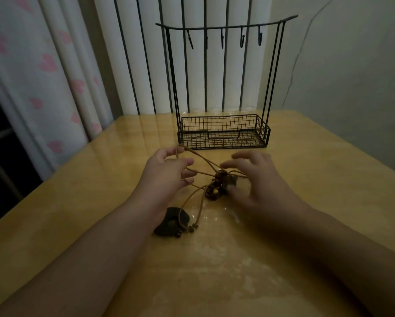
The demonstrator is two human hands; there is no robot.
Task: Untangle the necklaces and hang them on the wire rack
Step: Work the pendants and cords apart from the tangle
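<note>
A tangle of brown cord necklaces (217,183) with dark beads and one yellow bead lies on the wooden table, in front of the black wire rack (224,131). My left hand (166,172) holds loops of the tan cord, which run over its fingers toward the knot. My right hand (253,181) hovers at the right of the knot with spread, relaxed fingers, its thumb touching the beaded clump. A dark flat pendant (172,221) on another cord lies nearer me, by my left wrist. The rack's hooks (242,40) on the top bar are bare.
The yellow wooden table (306,191) has a glossy top and ends at the left beside a curtain with pink hearts (47,62). The rack's mesh basket sits at the table's far side, before vertical bars and a pale wall.
</note>
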